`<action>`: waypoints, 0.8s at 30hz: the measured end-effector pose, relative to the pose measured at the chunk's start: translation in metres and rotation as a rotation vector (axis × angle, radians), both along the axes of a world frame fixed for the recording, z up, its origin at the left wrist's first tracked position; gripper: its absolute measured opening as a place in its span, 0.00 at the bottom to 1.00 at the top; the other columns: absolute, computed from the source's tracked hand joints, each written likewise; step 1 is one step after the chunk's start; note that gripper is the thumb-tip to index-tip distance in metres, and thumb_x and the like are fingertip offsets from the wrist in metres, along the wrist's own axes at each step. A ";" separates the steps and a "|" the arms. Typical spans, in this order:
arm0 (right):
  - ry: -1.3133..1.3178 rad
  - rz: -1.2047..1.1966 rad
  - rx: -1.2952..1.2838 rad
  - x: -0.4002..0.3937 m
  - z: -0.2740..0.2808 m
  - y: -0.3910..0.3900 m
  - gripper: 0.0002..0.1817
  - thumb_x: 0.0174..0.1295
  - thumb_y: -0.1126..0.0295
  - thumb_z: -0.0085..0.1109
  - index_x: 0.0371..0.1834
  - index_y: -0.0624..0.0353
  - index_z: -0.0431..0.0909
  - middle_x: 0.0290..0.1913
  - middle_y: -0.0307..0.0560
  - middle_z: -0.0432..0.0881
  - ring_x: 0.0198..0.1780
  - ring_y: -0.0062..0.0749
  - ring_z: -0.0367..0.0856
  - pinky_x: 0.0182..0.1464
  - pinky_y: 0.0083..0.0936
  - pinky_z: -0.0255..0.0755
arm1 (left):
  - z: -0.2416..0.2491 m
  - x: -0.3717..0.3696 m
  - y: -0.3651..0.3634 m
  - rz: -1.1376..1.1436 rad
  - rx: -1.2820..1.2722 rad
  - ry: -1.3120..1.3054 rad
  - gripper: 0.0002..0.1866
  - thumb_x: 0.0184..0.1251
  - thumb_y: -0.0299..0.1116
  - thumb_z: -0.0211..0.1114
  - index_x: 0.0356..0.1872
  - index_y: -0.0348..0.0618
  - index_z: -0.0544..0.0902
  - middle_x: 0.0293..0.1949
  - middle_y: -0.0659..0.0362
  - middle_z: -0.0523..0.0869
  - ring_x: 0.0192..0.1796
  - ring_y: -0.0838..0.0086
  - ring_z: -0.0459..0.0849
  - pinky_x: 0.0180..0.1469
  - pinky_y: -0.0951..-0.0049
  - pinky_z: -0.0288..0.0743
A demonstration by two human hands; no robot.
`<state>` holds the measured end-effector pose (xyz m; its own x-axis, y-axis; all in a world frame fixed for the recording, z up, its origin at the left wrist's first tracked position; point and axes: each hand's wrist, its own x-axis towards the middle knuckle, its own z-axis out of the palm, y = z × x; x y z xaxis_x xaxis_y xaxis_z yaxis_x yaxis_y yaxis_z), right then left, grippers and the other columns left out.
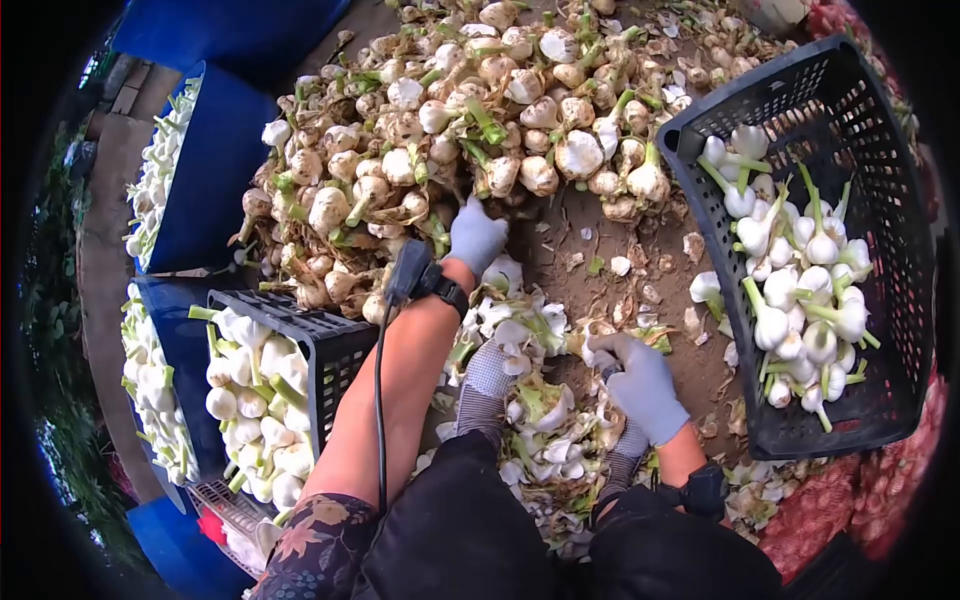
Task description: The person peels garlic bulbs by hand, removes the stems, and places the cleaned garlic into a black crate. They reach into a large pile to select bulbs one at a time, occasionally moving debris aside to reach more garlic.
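Observation:
My left hand (478, 237), in a pale grey glove, reaches to the near edge of a big heap of untrimmed garlic (400, 170). Its fingers are curled in among the soiled bulbs and stems, and what they grip is hidden. My right hand (645, 388), gloved the same way, hovers over the peelings by my right foot. Those fingers are bent together; whatever is in them does not show clearly. White and green garlic peelings (550, 410) lie between and around my feet. Cleaned bulbs with short stems (800, 290) lie in the black crate on the right.
A black plastic crate (700, 235) stands tilted at the right. Another crate (335, 370), full of cleaned garlic, is close by my left forearm. Blue containers (205, 170) with more garlic line the left side. Red mesh sacks (815, 510) lie at lower right.

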<state>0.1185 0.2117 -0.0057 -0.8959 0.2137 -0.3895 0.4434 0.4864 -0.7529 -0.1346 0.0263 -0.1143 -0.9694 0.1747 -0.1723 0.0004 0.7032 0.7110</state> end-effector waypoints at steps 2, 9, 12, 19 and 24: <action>0.015 -0.001 -0.016 -0.002 0.005 0.001 0.09 0.65 0.75 0.58 0.47 0.61 0.82 0.40 0.50 0.87 0.41 0.30 0.85 0.47 0.27 0.77 | 0.015 0.014 0.002 0.021 0.113 -0.158 0.26 0.56 0.38 0.73 0.53 0.35 0.79 0.43 0.42 0.87 0.42 0.54 0.88 0.45 0.65 0.81; -0.087 -0.490 -0.922 -0.013 -0.004 -0.009 0.17 0.69 0.58 0.60 0.43 0.63 0.81 0.29 0.42 0.84 0.25 0.21 0.78 0.26 0.19 0.71 | 0.118 0.138 0.014 -0.379 0.482 -0.560 0.30 0.58 0.29 0.76 0.62 0.40 0.75 0.54 0.59 0.80 0.46 0.82 0.81 0.48 0.80 0.77; -0.234 -0.490 -0.813 -0.020 0.018 -0.010 0.23 0.71 0.49 0.56 0.38 0.62 0.79 0.25 0.38 0.80 0.17 0.17 0.71 0.20 0.16 0.63 | 0.136 0.145 0.019 -0.323 0.631 -0.715 0.30 0.53 0.29 0.79 0.59 0.41 0.78 0.51 0.64 0.81 0.45 0.85 0.80 0.48 0.80 0.76; -0.139 -0.453 -0.762 -0.030 0.025 -0.015 0.21 0.73 0.51 0.54 0.35 0.61 0.77 0.24 0.37 0.79 0.20 0.16 0.73 0.23 0.15 0.65 | 0.154 0.140 0.022 -0.433 0.396 -0.258 0.27 0.47 0.27 0.81 0.52 0.39 0.81 0.38 0.62 0.86 0.33 0.84 0.82 0.35 0.81 0.76; -0.132 -0.362 -0.850 -0.027 0.033 -0.009 0.19 0.74 0.56 0.52 0.40 0.65 0.79 0.26 0.41 0.81 0.26 0.19 0.79 0.30 0.16 0.71 | 0.134 0.144 0.012 -0.243 0.668 -0.389 0.26 0.50 0.26 0.79 0.52 0.39 0.81 0.44 0.63 0.84 0.34 0.85 0.80 0.37 0.80 0.78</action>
<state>0.0915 0.2029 0.0274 -0.7678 0.0679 -0.6371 0.5675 -0.3895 -0.7254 0.0091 0.0379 0.0199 -0.7834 0.5578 -0.2740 -0.2354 0.1417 0.9615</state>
